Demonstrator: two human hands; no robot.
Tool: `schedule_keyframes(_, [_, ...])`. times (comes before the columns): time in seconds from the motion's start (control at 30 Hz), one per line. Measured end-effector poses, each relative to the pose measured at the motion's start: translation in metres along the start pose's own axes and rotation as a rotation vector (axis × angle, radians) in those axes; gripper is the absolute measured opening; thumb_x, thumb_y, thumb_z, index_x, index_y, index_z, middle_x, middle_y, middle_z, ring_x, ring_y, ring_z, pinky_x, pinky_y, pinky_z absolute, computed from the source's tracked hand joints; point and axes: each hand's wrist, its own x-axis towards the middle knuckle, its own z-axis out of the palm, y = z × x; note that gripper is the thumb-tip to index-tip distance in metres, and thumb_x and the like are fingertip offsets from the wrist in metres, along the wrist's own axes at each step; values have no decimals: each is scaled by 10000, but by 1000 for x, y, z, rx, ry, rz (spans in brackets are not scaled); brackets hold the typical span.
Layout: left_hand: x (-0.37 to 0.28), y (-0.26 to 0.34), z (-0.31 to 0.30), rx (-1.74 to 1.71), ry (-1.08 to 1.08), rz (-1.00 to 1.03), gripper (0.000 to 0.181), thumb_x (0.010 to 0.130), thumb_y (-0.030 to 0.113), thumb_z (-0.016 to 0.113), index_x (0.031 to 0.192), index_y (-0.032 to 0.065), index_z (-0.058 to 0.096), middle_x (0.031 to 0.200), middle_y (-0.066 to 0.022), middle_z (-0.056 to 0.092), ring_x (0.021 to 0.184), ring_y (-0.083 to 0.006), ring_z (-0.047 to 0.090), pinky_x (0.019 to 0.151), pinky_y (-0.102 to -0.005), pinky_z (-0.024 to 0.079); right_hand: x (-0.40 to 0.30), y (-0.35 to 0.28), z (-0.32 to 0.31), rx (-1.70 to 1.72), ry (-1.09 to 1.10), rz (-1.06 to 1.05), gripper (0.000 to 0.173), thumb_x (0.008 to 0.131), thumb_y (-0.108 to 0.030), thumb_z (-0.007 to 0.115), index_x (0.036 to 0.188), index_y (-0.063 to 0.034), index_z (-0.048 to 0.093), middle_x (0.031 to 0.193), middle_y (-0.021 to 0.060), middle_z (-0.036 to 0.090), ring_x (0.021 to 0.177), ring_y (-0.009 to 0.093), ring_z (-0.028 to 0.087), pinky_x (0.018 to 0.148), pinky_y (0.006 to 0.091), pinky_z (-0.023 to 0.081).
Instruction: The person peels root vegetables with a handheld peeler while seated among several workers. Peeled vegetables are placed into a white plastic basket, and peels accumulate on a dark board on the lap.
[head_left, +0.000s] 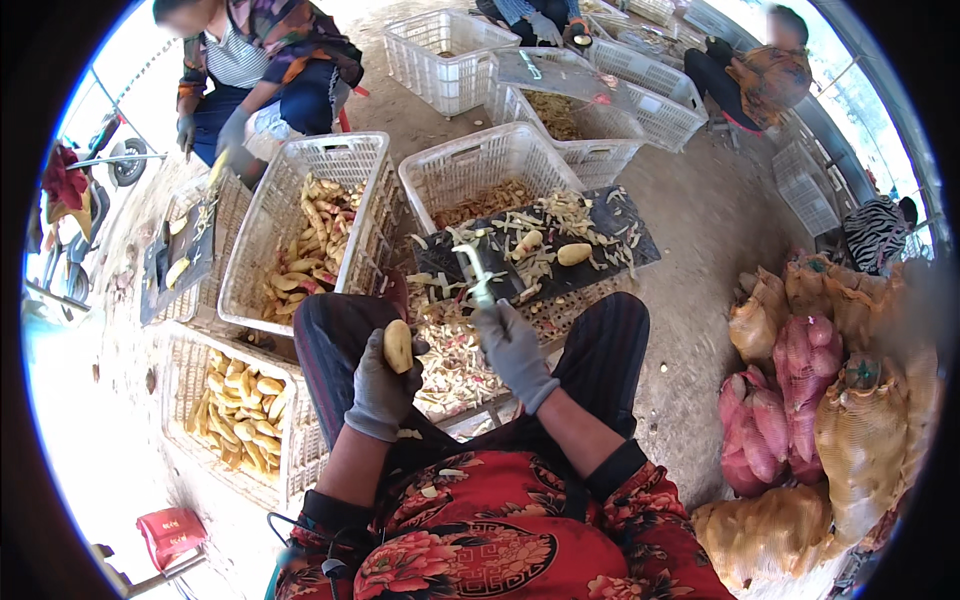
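My left hand (381, 388), in a grey glove, grips a pale yellow root vegetable (397, 346) over my left knee. In my gloved right hand (514, 354) is a peeler (477, 276) with a light-coloured handle, its head pointing away from me. The peeler is apart from the vegetable. Beyond it a dark board (619, 225) lies across a crate, strewn with peel strips (562, 206). On that board rest two peeled pieces, one whole root (574, 254) and another (528, 244). More shavings (450, 360) are heaped between my knees.
A white plastic crate (247, 247) of reddish unpeeled roots stands front left. Nearer, another crate (296, 420) holds yellow peeled roots (244, 412). Filled mesh sacks (855, 442) lie at right. A co-worker (262, 67) sits at left by a board (180, 255); others sit farther back.
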Motion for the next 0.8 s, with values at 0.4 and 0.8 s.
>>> schedule_keyframes(0.4, [-10,-25,25,223,-274,265,392,960,244,502,1318,100,431,1246,-107,542,1170,-260,516,1020,-433,404,-23,-31,34,522,-154,360,334,889,-280,665,1106,-32,606,835,-32,570,618,27,502,542,179,429])
schedule_keyframes(0.8, [-27,14,49,882,-250,30,543,869,132,669,1339,9,427,941,-45,615,728,-102,605,564,-219,482,-4,-39,4,48,-469,178,361,871,-174,681,1187,-30,579,799,-38,600,647,12,505,557,181,432])
